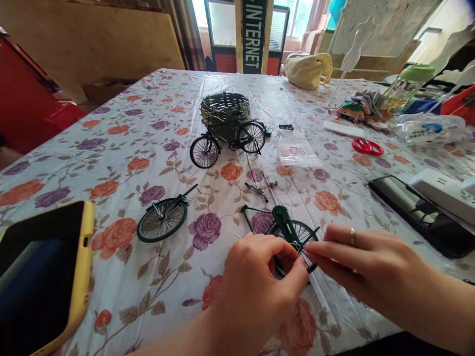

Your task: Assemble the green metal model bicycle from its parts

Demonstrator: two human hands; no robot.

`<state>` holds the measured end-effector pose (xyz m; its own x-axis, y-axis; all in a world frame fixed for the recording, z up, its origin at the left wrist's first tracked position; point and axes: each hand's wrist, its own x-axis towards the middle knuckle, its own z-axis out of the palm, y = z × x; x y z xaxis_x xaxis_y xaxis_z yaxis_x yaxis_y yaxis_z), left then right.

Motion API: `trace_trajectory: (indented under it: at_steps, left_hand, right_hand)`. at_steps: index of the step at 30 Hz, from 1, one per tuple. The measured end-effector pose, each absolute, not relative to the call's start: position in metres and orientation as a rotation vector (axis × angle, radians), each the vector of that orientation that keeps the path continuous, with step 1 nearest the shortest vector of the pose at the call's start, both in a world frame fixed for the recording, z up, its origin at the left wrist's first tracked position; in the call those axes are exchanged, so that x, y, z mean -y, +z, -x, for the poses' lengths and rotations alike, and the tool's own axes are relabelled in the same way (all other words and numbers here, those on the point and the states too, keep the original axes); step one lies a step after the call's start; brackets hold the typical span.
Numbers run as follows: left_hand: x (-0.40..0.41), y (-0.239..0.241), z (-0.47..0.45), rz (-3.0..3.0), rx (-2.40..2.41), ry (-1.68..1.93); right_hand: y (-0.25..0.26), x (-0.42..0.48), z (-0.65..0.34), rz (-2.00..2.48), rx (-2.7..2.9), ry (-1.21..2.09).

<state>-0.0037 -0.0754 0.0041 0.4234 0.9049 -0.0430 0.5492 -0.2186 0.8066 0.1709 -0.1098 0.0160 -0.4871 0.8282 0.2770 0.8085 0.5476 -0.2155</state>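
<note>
My left hand [260,287] and my right hand [367,259] meet over a dark green miniature bicycle frame [284,222] with a spoked wheel [302,237] fitted in it. The left fingers grip the wheel's near side, and the right thumb and forefinger pinch at its hub. My fingers hide the lower part of the wheel. A loose green wheel with its fork [162,219] lies to the left of my hands. Farther up stands a finished model cycle with a woven basket [225,109]. A small metal handlebar part [257,190] lies just above the frame.
A floral tablecloth [166,277] covers the table. On it lie a yellow-cased phone [44,277], a black phone [419,212] under a white power strip [445,193], red scissors [367,146], a small plastic bag [297,148], and a green-lidded bottle [408,89].
</note>
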Motion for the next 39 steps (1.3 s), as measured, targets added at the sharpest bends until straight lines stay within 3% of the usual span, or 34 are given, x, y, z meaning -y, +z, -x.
trace_trajectory:
  at_steps: [9, 17, 39]
  left_hand:
    - [0.074, 0.005, 0.005, -1.770, -1.289, 0.658]
    - [0.062, 0.016, 0.012, -1.689, -1.347, 0.773]
    - [0.059, 0.006, 0.011, -1.825, -1.321, 0.742]
  right_hand:
    - [0.014, 0.111, -0.194, 1.665, 2.233, 0.412]
    - [0.000, 0.098, -0.184, 1.505, 2.221, 0.575]
    - [0.009, 0.091, -0.169, 1.430, 2.442, 0.672]
